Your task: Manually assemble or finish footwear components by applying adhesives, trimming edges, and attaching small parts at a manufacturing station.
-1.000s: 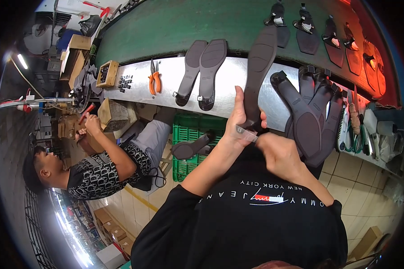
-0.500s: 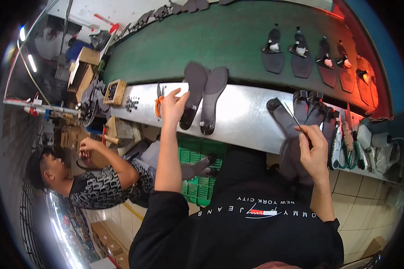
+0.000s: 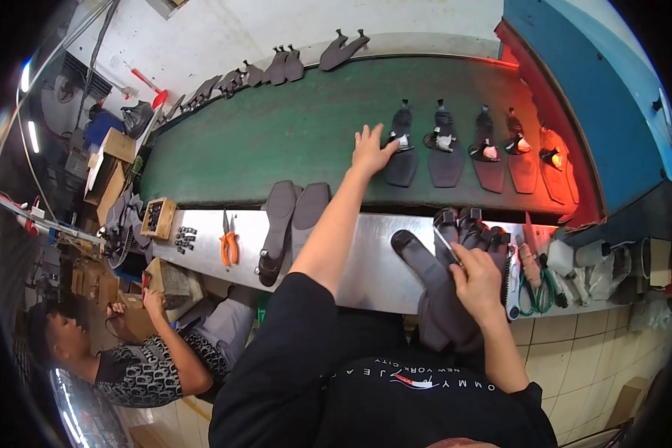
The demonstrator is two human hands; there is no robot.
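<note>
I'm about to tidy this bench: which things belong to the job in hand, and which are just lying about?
Seemingly in the job:
- thin tool held in the right hand
- overlapping sandals beside that hand
- strapped sandal on the green belt, next to the left hand

Seemingly just lying about, untouched:
- orange-handled pliers
- wooden box
- small black pieces

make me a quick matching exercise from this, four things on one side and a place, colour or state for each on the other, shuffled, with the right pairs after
Things
1. pliers
2. left hand
3. right hand
4. box

Descriptions
A. holding a thin tool
B. pale wood
C. beside a sandal on the green belt
D. orange-handled, on the metal shelf

Pairs: 1-D, 2-C, 3-A, 4-B
</note>
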